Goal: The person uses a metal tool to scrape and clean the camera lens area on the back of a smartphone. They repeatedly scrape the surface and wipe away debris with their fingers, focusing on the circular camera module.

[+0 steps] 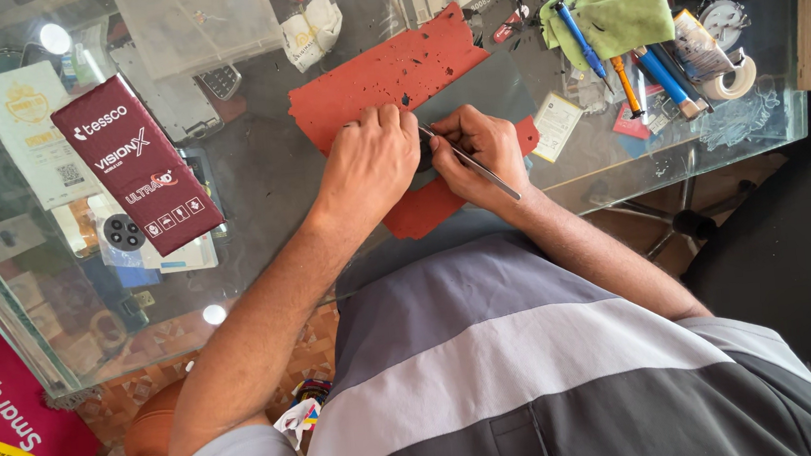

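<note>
My left hand (371, 160) is curled into a fist and presses down on something small at the middle of a red work mat (391, 73) on the glass table (272, 181); what it covers is hidden. Close beside it, my right hand (479, 151) grips thin metal tweezers (475, 164), whose tip points toward the left hand. A dark grey sheet (487, 91) lies on the mat just beyond both hands.
A maroon flat box (137, 165) lies at the left. At the back right are a green cloth (615, 11), blue screwdrivers (582, 40), an orange-handled tool (625, 86) and a tape roll (733, 79). A black chair (794, 250) stands right. A clay pot (149, 451) sits below.
</note>
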